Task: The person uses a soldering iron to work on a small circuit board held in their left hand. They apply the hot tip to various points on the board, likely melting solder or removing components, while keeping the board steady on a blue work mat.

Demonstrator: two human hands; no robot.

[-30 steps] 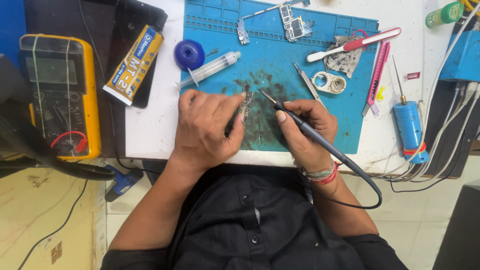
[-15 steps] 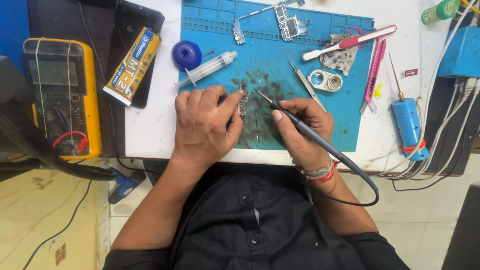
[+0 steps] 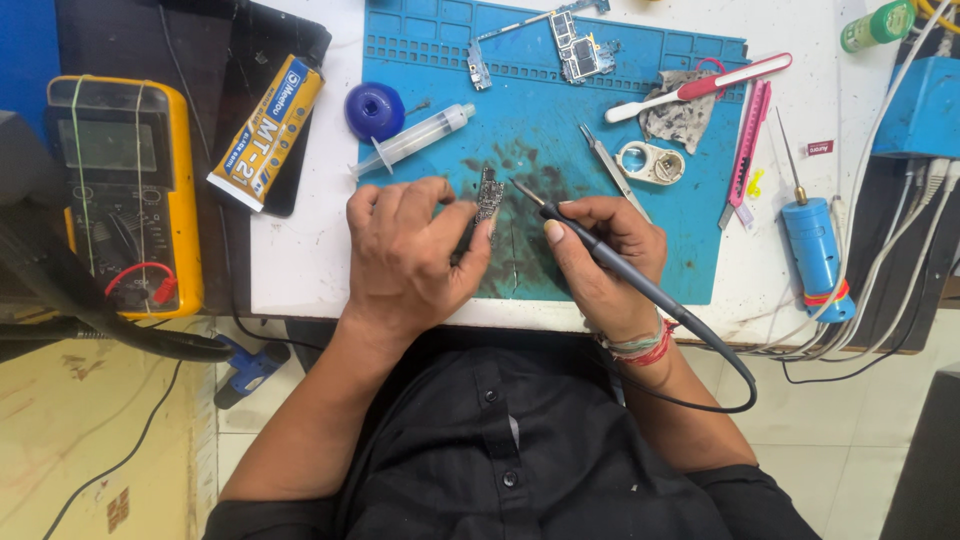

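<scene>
From the head view, the left hand pinches a small board upright on the blue mat, fingers closed on its lower edge; the right hand is wrapped round a soldering iron like a pen, its tip just beside the board's upper right edge, touching or not I cannot tell. The work looks to be mid-way: the mat under the board is dark with residue, the syringe, tweezers and brush lie idle on the mat, and other boards wait at its far edge; the board is not yet set down on the surface.
</scene>
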